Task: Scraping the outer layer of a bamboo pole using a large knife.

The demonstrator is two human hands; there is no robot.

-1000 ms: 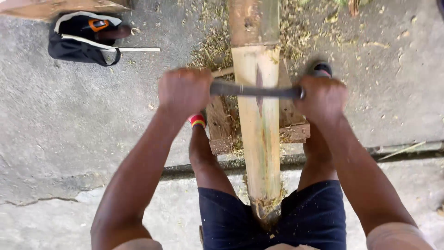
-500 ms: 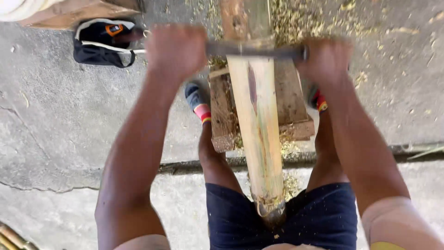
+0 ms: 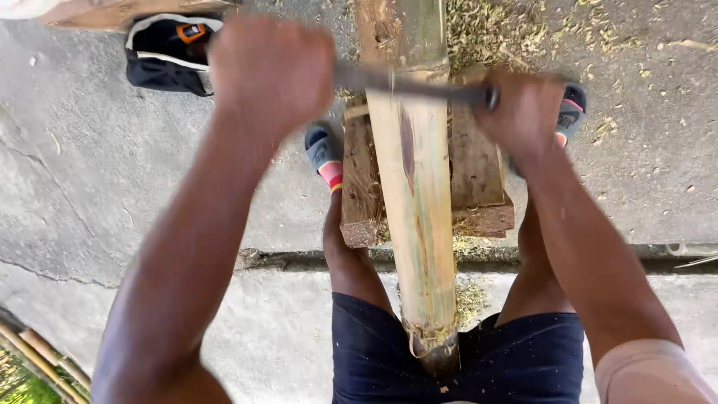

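While we look straight down, the ground is bare grey concrete [image 3: 97, 187], rough and cracked, with a dark joint or step edge [image 3: 299, 258] running left to right under the thighs. Left hand [image 3: 271, 71] is a closed fist around one end of a two-handled draw blade [image 3: 407, 84]; right hand [image 3: 523, 112] is wrapped tight on the other handle. The blade lies across a long bamboo pole [image 3: 415, 194], touching its top face near the upper edge of view. The pole runs away from us between the legs, near end butted at the dark shorts [image 3: 374, 359], far part resting on a worn wooden block [image 3: 479, 172]. Peeled skin is pale, with a dark streak mid-pole. Shavings [image 3: 486, 30] are scattered thick on the concrete beyond the block and a few lie by the joint. A sandalled left foot [image 3: 323, 153] sits just beside the block; the right foot [image 3: 570, 112] is partly hidden behind the right hand. A black bag [image 3: 168, 52] sits top left, well apart from the pole, next to a timber edge [image 3: 112, 11]. Thin bamboo sticks [image 3: 37, 359] lie at the bottom-left corner. Open concrete on both sides of the arms.
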